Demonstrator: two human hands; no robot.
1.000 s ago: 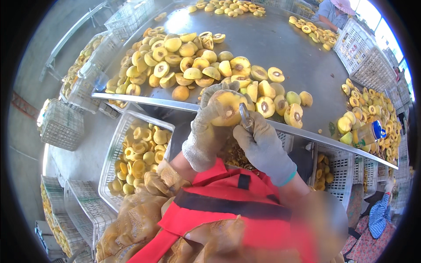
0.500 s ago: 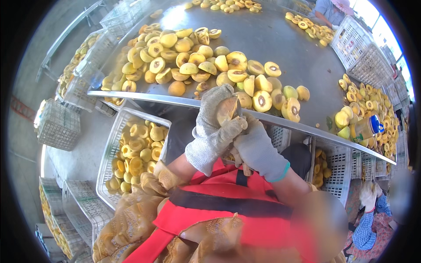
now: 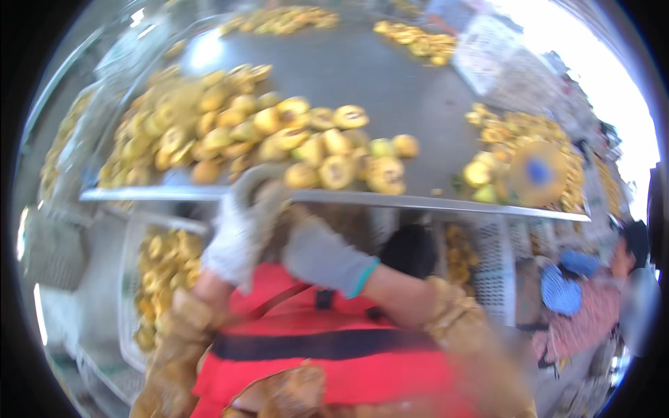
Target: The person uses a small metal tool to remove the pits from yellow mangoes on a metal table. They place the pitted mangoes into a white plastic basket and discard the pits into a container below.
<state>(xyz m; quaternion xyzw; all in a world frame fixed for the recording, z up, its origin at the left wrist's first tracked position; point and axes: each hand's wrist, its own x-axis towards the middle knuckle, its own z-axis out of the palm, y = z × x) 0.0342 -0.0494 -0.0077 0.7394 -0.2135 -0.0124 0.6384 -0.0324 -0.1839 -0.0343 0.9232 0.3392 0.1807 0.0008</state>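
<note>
My left hand (image 3: 240, 223), in a pale work glove, is at the table's front edge with its fingers curled round what looks like a peach half (image 3: 270, 189), smeared by motion. Close beside it, my right hand (image 3: 324, 256), in a glove with a teal cuff, has its fingers closed; what they grip is hidden and blurred. Just beyond both hands, yellow peach halves (image 3: 336, 171) lie heaped on the metal table (image 3: 334, 76), some cut side up with the brown pit hollow showing.
Below the table at left stands a white crate (image 3: 129, 292) of peach halves; another perforated crate (image 3: 493, 268) is at right. More halves (image 3: 550, 129) are heaped at the table's right, by a blue-lidded jar (image 3: 538, 171). A co-worker (image 3: 578, 292) sits at far right.
The view has swung, so the table and crates appear shifted left. My hands stay near each other by the table edge, slightly more apart. The co-worker at right shows more now.
</note>
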